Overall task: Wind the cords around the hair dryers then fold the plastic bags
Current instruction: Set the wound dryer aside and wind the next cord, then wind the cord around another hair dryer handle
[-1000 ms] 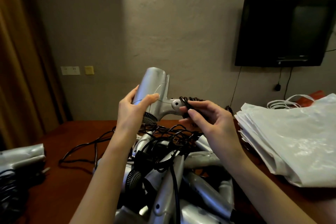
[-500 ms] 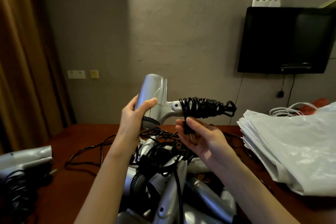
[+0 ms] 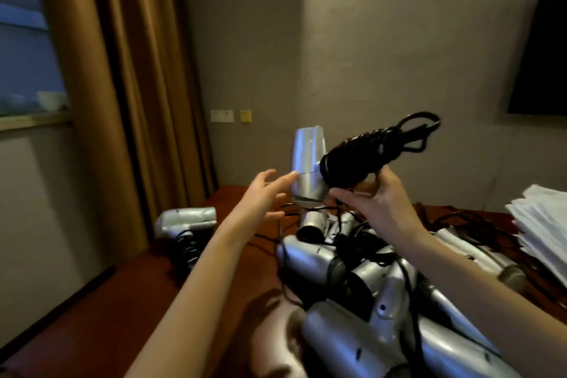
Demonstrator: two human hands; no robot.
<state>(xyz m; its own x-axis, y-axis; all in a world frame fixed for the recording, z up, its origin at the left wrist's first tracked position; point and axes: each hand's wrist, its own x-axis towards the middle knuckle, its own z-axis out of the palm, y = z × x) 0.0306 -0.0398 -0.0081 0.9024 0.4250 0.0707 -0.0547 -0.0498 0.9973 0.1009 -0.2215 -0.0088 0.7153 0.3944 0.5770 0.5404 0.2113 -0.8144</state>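
Above the heap of dryers, right hand gripping the cord-wrapped handle of a silver hair dryer, left hand fingers spread loose, fingertips brushing its barrel

A hotel-like room: brown curtains beside a window, wall-mounted TV, wooden table.

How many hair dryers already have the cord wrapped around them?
2 that I can see: one held up in the right hand, and one lying on the table by the curtain. The pile's cords look loose, though some may be hidden.
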